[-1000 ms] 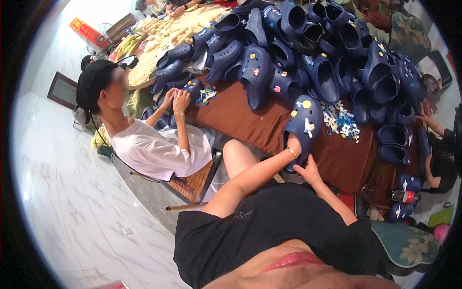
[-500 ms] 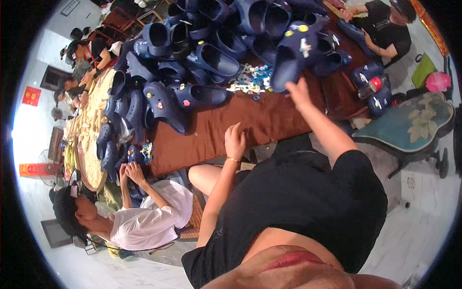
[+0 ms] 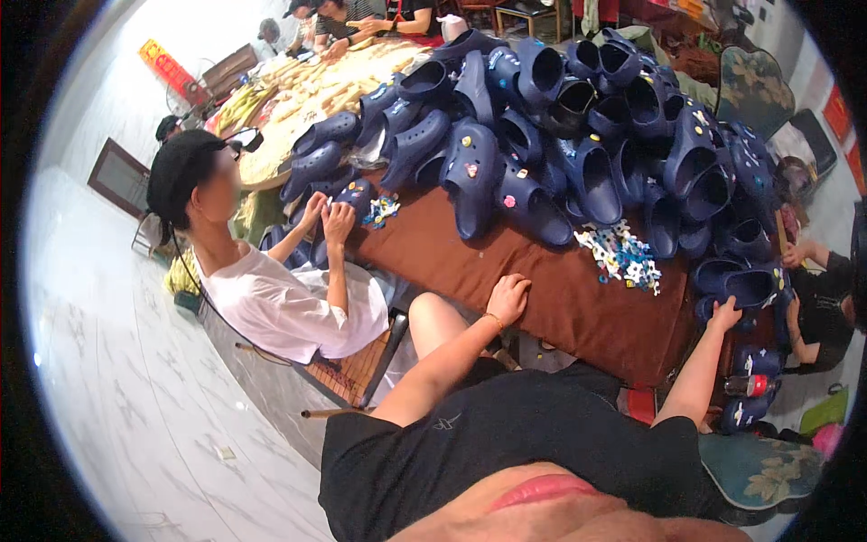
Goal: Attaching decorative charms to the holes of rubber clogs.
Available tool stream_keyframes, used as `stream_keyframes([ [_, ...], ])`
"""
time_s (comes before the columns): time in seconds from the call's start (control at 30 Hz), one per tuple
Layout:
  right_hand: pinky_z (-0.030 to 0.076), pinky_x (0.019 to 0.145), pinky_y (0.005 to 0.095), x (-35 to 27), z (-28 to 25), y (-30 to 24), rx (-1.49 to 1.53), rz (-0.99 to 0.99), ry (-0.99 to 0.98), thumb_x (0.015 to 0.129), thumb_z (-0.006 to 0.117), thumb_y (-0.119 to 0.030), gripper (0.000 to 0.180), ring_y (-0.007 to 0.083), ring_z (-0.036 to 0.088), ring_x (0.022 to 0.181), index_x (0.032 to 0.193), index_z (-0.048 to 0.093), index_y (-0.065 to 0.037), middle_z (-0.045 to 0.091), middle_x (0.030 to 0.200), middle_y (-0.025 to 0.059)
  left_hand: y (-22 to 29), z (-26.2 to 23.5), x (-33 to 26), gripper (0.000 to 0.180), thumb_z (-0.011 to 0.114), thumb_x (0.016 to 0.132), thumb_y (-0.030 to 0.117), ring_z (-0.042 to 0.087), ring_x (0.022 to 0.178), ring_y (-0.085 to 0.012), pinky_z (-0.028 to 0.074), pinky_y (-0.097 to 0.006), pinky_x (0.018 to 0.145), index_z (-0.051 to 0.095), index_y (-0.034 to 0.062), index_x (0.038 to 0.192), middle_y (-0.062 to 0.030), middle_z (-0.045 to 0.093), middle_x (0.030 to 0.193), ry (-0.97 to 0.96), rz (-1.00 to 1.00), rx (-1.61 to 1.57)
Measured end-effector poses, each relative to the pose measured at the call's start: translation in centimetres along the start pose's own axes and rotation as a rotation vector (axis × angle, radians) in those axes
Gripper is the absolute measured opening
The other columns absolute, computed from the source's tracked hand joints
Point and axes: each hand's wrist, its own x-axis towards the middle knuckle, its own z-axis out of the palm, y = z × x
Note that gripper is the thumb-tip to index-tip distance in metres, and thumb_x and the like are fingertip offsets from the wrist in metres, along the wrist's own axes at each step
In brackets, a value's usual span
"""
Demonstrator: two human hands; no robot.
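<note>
- Landmark: pile of small charms (image 3: 621,256) on the brown desk (image 3: 560,307).
- Left hand (image 3: 508,298): left of the charms, near the desk's front edge. Resting on the brown cloth, fingers curled loosely, grasping nothing.
- Right hand (image 3: 724,313): right of the charms and a bit nearer the person, at the desk's right end. Fingers on the rim of a dark blue clog (image 3: 745,287); cannot tell if it is a full grip or just a touch.
- That clog sits at the desk's right edge, right of the charms, opening facing the camera.
- Heap of dark blue clogs (image 3: 578,117): behind the charms, covers most of the far desk. Several carry coloured charms.
- More clogs (image 3: 754,388) hang below the right hand, off the desk's right end.
- Co-worker in a white shirt (image 3: 280,307): well left of the charms, seated, both hands on a clog (image 3: 348,194) at the desk's left corner.
- Another person's arm (image 3: 813,257) right of the charms, by the frame edge.
</note>
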Motion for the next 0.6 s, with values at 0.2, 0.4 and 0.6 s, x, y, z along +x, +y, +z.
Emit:
stream_keyframes([
  [0.2,0.048,0.062,0.0329,0.4,1.4,1.3,-0.035,-0.053,-0.11,0.08,0.052,-0.04,0.05,0.0286,0.057,0.082,0.104,0.048,0.004,0.053,0.101,0.0168,-0.8,0.0,1.0,0.016,0.055,0.073,0.011,0.048,0.087,-0.0292,0.041,-0.037,0.075,0.057,0.0064,0.087,-0.01,0.052,0.092,-0.004,-0.03,0.052],
  [0.4,0.04,0.082,0.0315,-7.8,4.0,7.6,-0.31,-0.555,-0.037,0.078,0.055,-0.02,0.032,0.0232,0.051,0.088,0.095,0.052,0.007,0.055,0.095,0.016,-0.6,0.2,1.5,0.017,0.056,0.073,0.012,0.048,0.088,-0.0278,0.041,-0.036,0.076,0.057,0.0066,0.089,-0.0095,0.052,0.093,-0.017,-0.033,0.07],
  [0.6,0.042,0.077,0.034,-16.5,13.5,6.2,-0.422,-0.8,-0.628,0.074,0.058,-0.016,0.029,0.0259,0.054,0.084,0.097,0.054,0.002,0.056,0.088,0.0156,0.1,0.0,1.1,0.017,0.056,0.073,0.012,0.048,0.088,-0.0266,0.041,-0.035,0.077,0.057,0.0061,0.089,-0.0087,0.052,0.093,0.011,-0.035,0.085],
])
